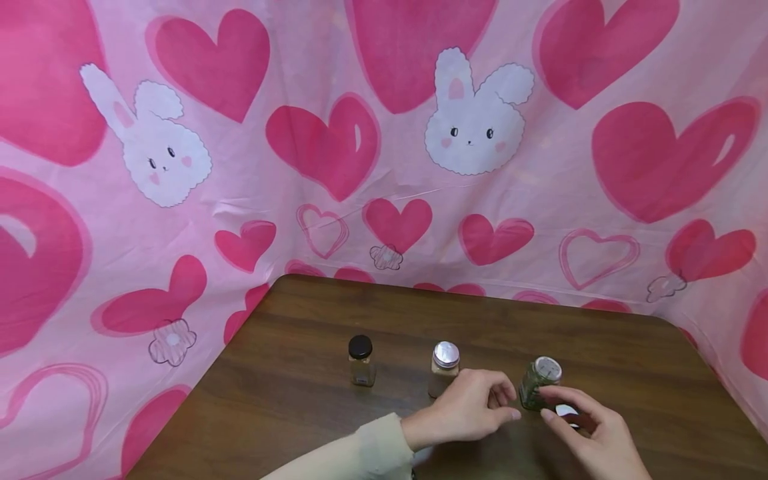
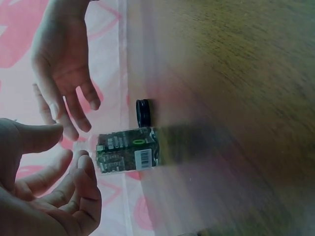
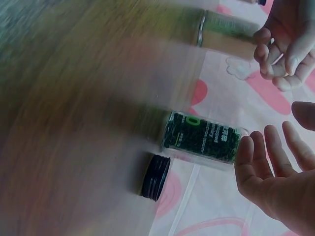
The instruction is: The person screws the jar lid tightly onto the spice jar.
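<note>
A glass jar of green flakes (image 1: 531, 387) stands upright on the table, its top silvery in the head view. A black screw cap (image 3: 155, 178) lies beside its base. My left hand (image 1: 471, 407) hovers just left of this jar, fingers loosely bent and nothing visible in them. On the other side is my right hand (image 1: 591, 427), thumb and fingers apart and relaxed, fingertips close to the jar; whether they touch it I cannot tell. Behind the left hand stands a jar of tan powder (image 1: 442, 380) with a silvery top, partly hidden.
Farther left stands a small jar with a black cap (image 1: 361, 360). The brown wooden table (image 1: 288, 360) meets a pink cloth (image 1: 408, 173) printed with hearts and rabbits at the back and sides.
</note>
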Demonstrator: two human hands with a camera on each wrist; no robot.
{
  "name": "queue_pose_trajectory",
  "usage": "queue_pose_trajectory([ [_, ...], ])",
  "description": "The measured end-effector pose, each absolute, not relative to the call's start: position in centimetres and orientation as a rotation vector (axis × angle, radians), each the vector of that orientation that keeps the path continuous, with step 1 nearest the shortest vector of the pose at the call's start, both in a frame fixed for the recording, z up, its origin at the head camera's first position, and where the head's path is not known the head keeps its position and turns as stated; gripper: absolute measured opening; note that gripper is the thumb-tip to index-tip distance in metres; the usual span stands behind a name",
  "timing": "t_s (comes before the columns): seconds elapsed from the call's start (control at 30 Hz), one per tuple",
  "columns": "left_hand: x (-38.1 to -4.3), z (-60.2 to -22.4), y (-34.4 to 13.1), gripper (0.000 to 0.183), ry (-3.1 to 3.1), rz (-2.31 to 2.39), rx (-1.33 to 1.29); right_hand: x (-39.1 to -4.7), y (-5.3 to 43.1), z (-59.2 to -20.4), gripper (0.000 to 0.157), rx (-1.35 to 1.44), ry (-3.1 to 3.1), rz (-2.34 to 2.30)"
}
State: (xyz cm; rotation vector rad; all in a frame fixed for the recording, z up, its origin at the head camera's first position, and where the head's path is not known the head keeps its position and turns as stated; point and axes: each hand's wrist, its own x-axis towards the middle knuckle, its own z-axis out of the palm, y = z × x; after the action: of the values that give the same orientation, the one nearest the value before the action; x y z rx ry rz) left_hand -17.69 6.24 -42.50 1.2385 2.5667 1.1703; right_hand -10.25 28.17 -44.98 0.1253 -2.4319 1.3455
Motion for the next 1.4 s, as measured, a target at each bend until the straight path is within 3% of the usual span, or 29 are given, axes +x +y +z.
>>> queue_pose_trajectory([
  [0.67, -17.9, -43.4, 8.0, 0.020, 2.621, 1.119, 1.153, -9.8, 29.7, -44.6, 0.031, -0.020, -2.462, 1.383],
  [1.07, -18.3, -43.6, 9.3, 0.027, 2.620, 1.148, 0.975, -9.8, 31.5, -45.1, 0.036, -0.060, -2.418, 1.343],
  [1.4, -18.5, -44.4, 10.5, 0.040, 2.686, 1.107, 0.858, -10.2, 33.9, -45.5, 0.053, -0.201, -2.631, 1.240],
])
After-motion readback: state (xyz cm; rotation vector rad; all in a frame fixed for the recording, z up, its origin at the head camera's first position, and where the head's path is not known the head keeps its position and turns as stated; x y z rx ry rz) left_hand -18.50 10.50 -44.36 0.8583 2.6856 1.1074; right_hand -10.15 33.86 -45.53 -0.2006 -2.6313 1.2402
